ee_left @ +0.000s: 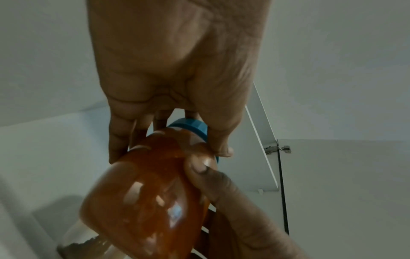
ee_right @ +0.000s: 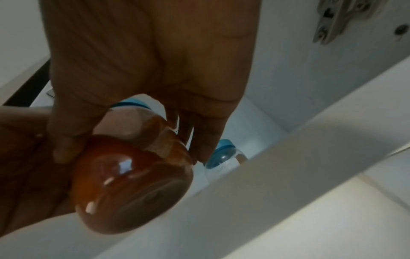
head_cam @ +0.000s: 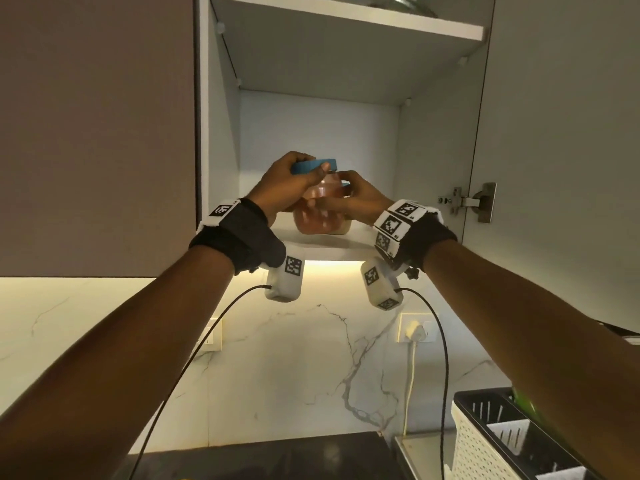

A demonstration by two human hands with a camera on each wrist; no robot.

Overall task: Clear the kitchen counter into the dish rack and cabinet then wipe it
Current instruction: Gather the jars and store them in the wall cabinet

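A clear jar (head_cam: 322, 218) of orange-red contents with a blue lid (head_cam: 329, 163) is at the front of the open cabinet's lower shelf (head_cam: 360, 239). My left hand (head_cam: 300, 174) grips the lid from the left, fingers and thumb curled round its rim. My right hand (head_cam: 346, 199) holds the jar's body from the right. The left wrist view shows the jar (ee_left: 150, 192), its lid (ee_left: 190, 126) and my right thumb (ee_left: 221, 184) on its side. The right wrist view shows the jar's underside (ee_right: 133, 184); I cannot tell if it touches the shelf.
A second blue-lidded jar (ee_right: 221, 156) stands deeper on the shelf. The cabinet door hangs open on its hinge (head_cam: 467, 202) at the right. An upper shelf (head_cam: 346, 22) is overhead. Below are a dark counter (head_cam: 277, 459), a dish rack (head_cam: 485, 441) and a plugged socket (head_cam: 414, 332).
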